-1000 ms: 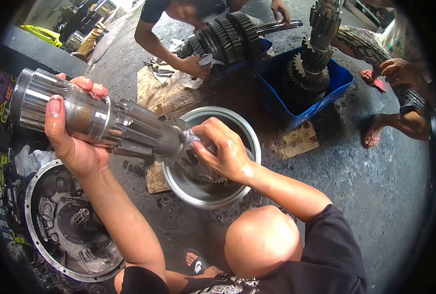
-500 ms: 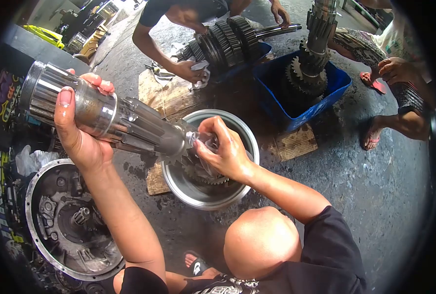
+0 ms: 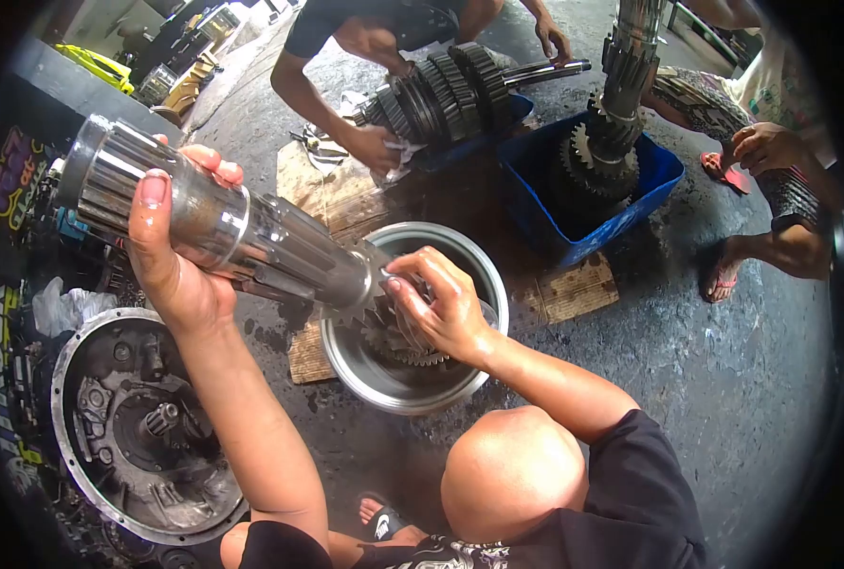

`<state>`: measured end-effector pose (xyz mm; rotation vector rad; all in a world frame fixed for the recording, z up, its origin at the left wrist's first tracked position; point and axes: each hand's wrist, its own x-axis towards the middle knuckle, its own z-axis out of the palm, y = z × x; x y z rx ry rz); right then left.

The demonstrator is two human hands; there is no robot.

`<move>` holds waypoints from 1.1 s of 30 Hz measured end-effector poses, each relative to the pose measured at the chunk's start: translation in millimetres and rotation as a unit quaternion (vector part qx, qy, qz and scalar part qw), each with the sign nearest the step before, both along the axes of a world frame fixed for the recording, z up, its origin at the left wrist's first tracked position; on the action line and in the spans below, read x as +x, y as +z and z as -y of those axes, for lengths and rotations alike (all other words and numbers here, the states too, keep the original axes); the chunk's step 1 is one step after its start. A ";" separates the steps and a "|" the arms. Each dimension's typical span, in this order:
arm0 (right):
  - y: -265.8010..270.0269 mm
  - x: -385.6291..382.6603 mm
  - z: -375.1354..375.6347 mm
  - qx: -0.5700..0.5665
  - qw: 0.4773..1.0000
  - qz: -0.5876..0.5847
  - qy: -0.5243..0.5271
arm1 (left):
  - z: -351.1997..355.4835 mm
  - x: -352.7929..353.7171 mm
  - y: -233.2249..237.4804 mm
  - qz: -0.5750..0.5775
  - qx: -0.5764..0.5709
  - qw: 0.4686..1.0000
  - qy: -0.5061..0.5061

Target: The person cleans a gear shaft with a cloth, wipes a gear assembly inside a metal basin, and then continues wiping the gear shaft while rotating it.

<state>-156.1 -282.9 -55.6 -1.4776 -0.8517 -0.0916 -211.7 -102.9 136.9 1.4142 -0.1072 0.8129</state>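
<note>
A long splined metal shaft (image 3: 280, 237) slants from upper left down to the middle, its toothed lower end over a round metal basin (image 3: 491, 275). Around its thick upper end my left hand (image 3: 180, 247) is wrapped, thumb on top. My right hand (image 3: 441, 303) is at the lower end, fingers bent and pinched on a thin whitish cloth or plastic against the shaft beside the gear teeth. Part of a gear (image 3: 412, 357) shows inside the basin, under my right hand.
A round metal housing (image 3: 85, 474) lies at lower left. Beyond the basin, a co-worker's hand (image 3: 375, 150) wipes a gear stack (image 3: 441, 95). A blue bin (image 3: 574, 248) holds an upright geared shaft (image 3: 621, 85). Another person's foot (image 3: 723, 270) is at right. Cardboard (image 3: 578, 289) lies on the floor.
The whole view has shifted slightly, with most things now a little further right and lower. My right hand has changed its finger pose at the shaft's lower end. The co-worker's wiping hand has moved.
</note>
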 end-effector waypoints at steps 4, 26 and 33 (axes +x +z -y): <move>-10.4 -8.5 1.7 -0.009 0.999 -0.037 -0.010 | 1.9 -1.7 -0.4 -0.007 0.003 1.000 0.020; 0.9 1.2 -5.6 0.023 0.999 -0.031 -0.021 | 4.5 -0.1 -0.1 -0.021 -0.013 0.998 0.063; 0.7 -4.1 8.1 -0.059 0.998 -0.030 -0.023 | 10.7 3.5 -1.6 -0.021 0.008 0.997 0.071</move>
